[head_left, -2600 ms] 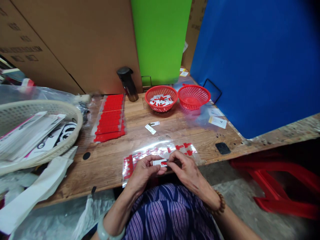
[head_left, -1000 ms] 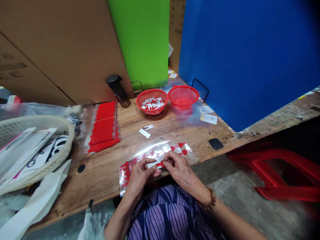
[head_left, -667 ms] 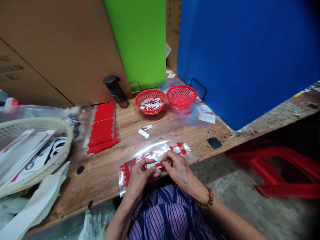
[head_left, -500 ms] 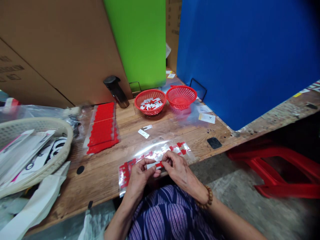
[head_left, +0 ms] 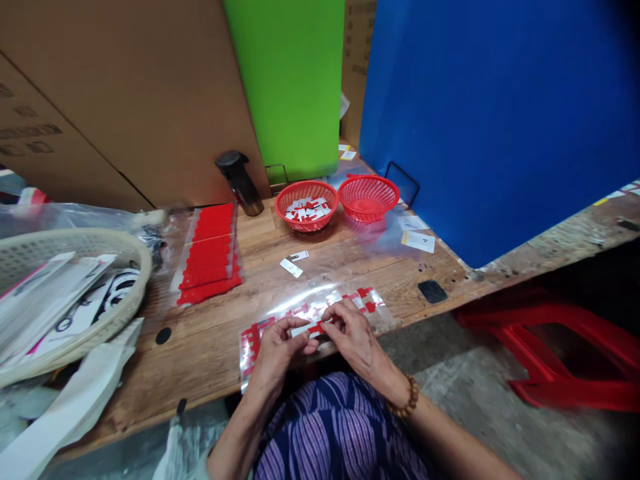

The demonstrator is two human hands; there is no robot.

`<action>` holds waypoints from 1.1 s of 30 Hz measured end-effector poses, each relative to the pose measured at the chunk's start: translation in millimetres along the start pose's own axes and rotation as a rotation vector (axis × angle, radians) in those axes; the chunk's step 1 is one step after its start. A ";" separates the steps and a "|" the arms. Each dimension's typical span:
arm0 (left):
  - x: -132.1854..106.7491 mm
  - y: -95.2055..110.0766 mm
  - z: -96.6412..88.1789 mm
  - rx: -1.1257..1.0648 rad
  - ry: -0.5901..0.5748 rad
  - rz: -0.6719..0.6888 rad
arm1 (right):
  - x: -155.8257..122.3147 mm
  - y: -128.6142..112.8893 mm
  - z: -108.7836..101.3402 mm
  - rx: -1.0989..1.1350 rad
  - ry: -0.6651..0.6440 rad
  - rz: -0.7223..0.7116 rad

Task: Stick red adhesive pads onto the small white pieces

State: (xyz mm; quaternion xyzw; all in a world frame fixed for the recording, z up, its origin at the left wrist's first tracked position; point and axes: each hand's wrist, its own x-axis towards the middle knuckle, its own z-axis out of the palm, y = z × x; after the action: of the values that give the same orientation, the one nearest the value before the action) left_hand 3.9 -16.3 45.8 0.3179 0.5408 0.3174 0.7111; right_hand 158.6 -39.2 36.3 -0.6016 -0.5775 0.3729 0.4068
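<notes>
Between my two hands is a small white tag with a red piece at its right end. My left hand pinches the white end between thumb and fingers. The fingers of my right hand are closed on the red end. Under and behind both hands lies a clear plastic sheet with red cut-out shapes, at the table's front edge. Two loose white tags lie beyond it. My fingertips hide part of the held tag.
A red basket holds white and red tags; another red basket stands beside it. Red sheets are stacked to the left, near a dark bottle. A cream basket sits far left. A blue panel rises at right.
The camera view has shifted slightly, so the scene sits a little further right. Both hands keep nearly the same hold on the tag.
</notes>
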 end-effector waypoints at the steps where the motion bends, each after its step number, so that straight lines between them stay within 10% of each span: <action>1: 0.6 0.2 -0.4 -0.009 0.000 -0.001 | 0.1 -0.5 1.6 0.012 0.004 -0.004; 33: -1.0 -2.1 -14.2 -0.069 -0.001 0.045 | 14.1 4.6 22.1 0.688 -0.330 0.381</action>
State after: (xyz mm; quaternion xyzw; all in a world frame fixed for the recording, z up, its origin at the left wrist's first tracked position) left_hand -9.9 -16.8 41.7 0.3055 0.5217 0.3517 0.7147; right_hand 141.0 -23.8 23.7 -0.4591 -0.3552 0.7037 0.4096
